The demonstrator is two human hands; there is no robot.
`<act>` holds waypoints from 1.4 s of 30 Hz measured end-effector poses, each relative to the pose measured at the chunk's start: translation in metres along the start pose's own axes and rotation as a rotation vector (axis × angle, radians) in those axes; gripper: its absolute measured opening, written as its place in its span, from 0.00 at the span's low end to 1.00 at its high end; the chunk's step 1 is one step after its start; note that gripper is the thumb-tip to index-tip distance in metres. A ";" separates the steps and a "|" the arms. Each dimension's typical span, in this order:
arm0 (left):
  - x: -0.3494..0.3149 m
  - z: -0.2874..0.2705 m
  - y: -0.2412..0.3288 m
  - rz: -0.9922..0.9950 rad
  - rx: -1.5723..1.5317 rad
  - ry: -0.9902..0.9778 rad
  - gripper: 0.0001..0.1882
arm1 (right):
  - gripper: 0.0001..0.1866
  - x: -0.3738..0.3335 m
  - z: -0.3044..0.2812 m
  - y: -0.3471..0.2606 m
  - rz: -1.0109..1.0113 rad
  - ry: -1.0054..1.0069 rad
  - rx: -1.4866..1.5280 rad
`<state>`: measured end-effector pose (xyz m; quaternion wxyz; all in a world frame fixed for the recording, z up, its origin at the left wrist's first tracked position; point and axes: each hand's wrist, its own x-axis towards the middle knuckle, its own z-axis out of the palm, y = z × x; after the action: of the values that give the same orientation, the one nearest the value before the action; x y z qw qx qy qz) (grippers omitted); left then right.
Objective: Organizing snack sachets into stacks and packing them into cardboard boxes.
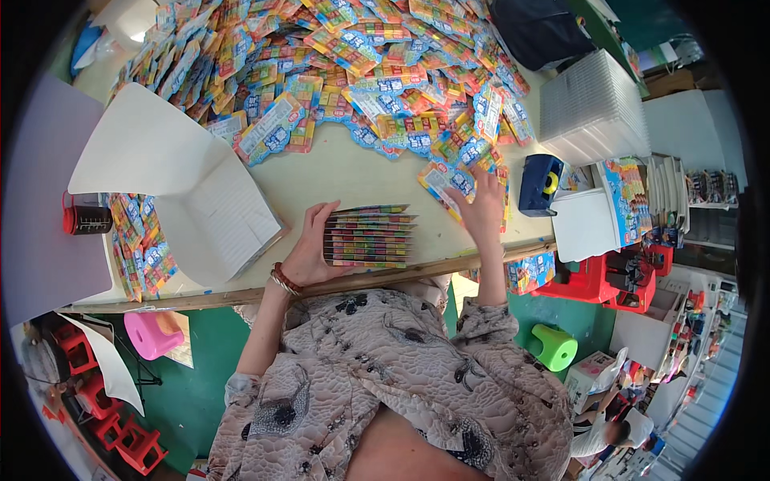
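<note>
From my remote view, the left hand (307,250), at the centre of the frame, is curled partly closed about the left end of a row of colourful packets (369,238), gripping it. The right hand (483,210), right of centre, is half open with fingers spread, no firm hold visible. I note the key relation: a loose packet (438,183) lies immediately left of this nearer hand, its long axis apparently slanting from upper left to lower right, partly hidden.

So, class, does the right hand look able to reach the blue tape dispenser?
Probably yes: the right hand is open just left of the blue tape dispenser, and nothing tall seems to stand between them.
</note>
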<state>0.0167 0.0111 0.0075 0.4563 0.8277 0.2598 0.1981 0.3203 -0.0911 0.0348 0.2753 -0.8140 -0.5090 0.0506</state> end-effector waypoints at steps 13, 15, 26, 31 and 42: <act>0.001 -0.003 -0.002 0.088 -0.108 -0.045 0.47 | 0.11 0.063 -0.036 -0.069 -0.773 -0.246 -0.133; -0.001 -0.005 -0.001 0.088 -0.068 -0.048 0.47 | 0.11 0.077 -0.020 -0.076 -0.899 -0.211 -0.077; -0.006 0.009 -0.004 0.049 -0.090 0.013 0.72 | 0.14 0.075 0.047 -0.082 -0.417 -0.987 0.826; -0.009 0.012 -0.002 -0.017 -0.048 0.029 0.71 | 0.31 0.043 0.018 -0.061 -0.153 -0.906 1.102; 0.004 0.018 0.003 0.032 -0.203 0.103 0.71 | 0.41 -0.061 0.062 -0.054 -0.014 -0.257 1.226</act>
<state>0.0307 0.0007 0.0011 0.5206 0.7701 0.2480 0.2728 0.2252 -0.1005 -0.0025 0.6290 -0.4921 -0.4219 0.4292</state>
